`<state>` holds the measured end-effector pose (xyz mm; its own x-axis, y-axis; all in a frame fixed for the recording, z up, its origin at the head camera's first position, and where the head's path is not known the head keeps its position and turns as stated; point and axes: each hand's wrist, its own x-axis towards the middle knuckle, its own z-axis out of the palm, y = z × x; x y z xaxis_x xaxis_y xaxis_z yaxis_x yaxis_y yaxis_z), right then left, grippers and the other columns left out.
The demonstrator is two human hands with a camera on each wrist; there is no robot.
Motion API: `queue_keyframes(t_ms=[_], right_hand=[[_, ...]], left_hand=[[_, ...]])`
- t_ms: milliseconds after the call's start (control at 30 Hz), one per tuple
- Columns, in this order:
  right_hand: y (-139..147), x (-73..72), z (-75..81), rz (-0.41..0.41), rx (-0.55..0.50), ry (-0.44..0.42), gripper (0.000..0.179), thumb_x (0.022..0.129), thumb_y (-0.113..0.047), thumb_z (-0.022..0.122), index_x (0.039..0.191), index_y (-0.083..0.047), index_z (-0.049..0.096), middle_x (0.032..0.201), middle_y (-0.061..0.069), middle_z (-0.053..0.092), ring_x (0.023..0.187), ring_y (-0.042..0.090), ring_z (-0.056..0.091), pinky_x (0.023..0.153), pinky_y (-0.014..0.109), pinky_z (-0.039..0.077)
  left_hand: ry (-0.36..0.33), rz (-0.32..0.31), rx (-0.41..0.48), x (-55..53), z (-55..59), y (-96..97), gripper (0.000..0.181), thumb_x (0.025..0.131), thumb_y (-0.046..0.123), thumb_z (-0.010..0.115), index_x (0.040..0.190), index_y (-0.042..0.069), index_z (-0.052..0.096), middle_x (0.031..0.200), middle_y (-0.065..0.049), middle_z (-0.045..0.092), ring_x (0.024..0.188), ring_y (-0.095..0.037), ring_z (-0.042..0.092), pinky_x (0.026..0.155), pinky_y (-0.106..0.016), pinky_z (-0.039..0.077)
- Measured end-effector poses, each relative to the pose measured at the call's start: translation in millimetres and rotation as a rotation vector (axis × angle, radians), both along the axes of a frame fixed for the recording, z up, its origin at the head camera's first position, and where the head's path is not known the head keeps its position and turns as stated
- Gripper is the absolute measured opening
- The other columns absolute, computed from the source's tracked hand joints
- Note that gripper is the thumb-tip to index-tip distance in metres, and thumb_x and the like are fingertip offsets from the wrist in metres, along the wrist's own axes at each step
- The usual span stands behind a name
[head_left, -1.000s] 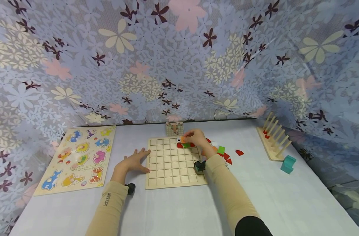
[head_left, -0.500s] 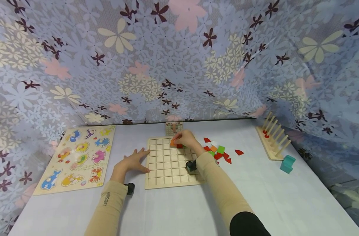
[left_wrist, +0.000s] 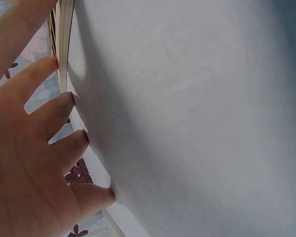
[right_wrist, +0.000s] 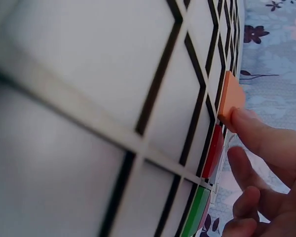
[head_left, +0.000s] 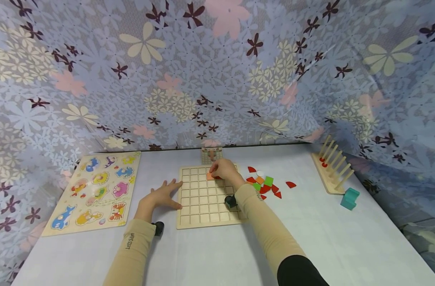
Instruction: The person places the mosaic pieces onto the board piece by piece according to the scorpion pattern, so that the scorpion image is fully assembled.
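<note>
A square wooden grid board (head_left: 203, 198) lies in the middle of the table. My right hand (head_left: 224, 170) is over its far edge, fingers bent, gripping a small orange tile (head_left: 209, 176). In the right wrist view one fingertip touches the orange tile (right_wrist: 228, 101), which sits at a grid cell. A red tile (right_wrist: 213, 152) and a green tile (right_wrist: 195, 213) stand in cells alongside it. My left hand (head_left: 162, 196) is spread at the board's left edge, fingertips touching it; the left wrist view shows the same fingers (left_wrist: 54, 116) extended. My right hand hides part of the far cells.
Loose red, green, orange and white pieces (head_left: 265, 189) lie right of the board. A pattern card (head_left: 206, 155) stands behind it. An animal puzzle (head_left: 108, 202) is at left; a peg rack (head_left: 325, 176) and a teal block (head_left: 350, 198) are at right.
My right hand has moved left along the board's far edge with the orange tile, then shifted slightly toward me. The left hand stays in place.
</note>
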<state>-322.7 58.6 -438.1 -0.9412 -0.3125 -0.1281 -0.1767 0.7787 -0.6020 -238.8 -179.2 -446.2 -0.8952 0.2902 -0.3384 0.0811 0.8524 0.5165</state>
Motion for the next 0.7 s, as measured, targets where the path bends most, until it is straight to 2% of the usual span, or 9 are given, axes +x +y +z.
queue_keyframes(t_ms=[167,267,367,533,700], right_hand=[[-2,1.9,0.0,0.019,0.089,0.028,0.005,0.081,-0.015,0.071,0.086,-0.015,0.073,0.108,0.005,0.066,0.1,0.025,0.059,0.085,0.037,0.049],[-1,1.4,-0.2,0.025,0.098,0.025,0.006,0.082,-0.015,0.07,0.087,-0.016,0.073,0.113,0.005,0.065,0.105,0.026,0.057,0.088,0.037,0.049],[2,0.6,0.8,0.021,0.06,0.015,0.009,0.082,-0.017,0.069,0.09,-0.015,0.073,0.11,0.006,0.065,0.101,0.025,0.058,0.083,0.036,0.05],[15,-0.5,0.7,-0.043,-0.097,0.001,0.015,0.084,-0.014,0.067,0.098,-0.011,0.072,0.094,0.008,0.061,0.081,0.022,0.053,0.064,0.031,0.045],[35,-4.5,-1.6,-0.098,-0.2,-0.01,0.016,0.085,-0.012,0.065,0.1,-0.009,0.07,0.092,0.008,0.057,0.081,0.021,0.05,0.064,0.029,0.042]], left_hand=[[-0.003,0.004,0.0,-0.2,-0.1,0.4,0.092,0.069,0.028,0.08,0.145,0.011,0.031,0.152,-0.02,0.014,0.137,-0.046,0.002,0.097,-0.075,-0.002],[-0.004,0.005,0.0,-0.1,-0.2,0.3,0.092,0.069,0.028,0.08,0.145,0.011,0.03,0.152,-0.02,0.014,0.137,-0.046,0.002,0.097,-0.075,-0.002],[-0.005,0.005,-0.004,0.3,0.0,0.6,0.092,0.069,0.028,0.08,0.145,0.011,0.03,0.152,-0.019,0.014,0.137,-0.046,0.002,0.097,-0.075,-0.002],[-0.008,0.006,0.001,1.1,1.2,1.6,0.091,0.069,0.027,0.079,0.145,0.012,0.031,0.152,-0.019,0.014,0.137,-0.045,0.002,0.097,-0.075,-0.003],[-0.01,0.008,-0.001,1.7,2.6,2.1,0.091,0.069,0.026,0.079,0.145,0.011,0.031,0.152,-0.019,0.014,0.138,-0.045,0.002,0.098,-0.074,-0.003]])
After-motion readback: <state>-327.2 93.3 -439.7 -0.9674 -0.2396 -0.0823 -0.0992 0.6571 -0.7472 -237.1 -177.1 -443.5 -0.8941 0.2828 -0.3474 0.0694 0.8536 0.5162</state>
